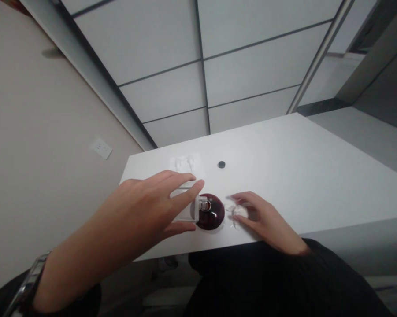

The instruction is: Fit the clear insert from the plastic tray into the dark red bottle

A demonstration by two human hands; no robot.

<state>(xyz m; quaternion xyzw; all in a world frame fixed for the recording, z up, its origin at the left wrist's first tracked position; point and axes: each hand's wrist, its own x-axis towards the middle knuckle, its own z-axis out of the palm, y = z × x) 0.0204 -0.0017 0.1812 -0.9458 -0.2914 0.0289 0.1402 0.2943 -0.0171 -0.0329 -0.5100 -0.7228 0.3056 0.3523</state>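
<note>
My left hand (165, 204) is closed round a clear, square-sided bottle (187, 211), tilted nearly flat. The threaded neck of the bottle points right, over a dark red, glossy round vessel (212, 216) on the table. Whether anything flows from the neck cannot be seen. To the right of the vessel, my right hand (257, 218) curls its thumb and fingers round a small whitish round thing (240, 212) at the tabletop. Its kind is unclear, and thin pale bits show beside it. Beyond the vessel lies a small black cap (221, 164).
The white table (284, 176) has its front edge close to my body. A clear plastic piece (185, 164) lies near the far left edge. Behind stand panelled sliding doors (172, 66), and a wall with a socket (102, 149) is at left.
</note>
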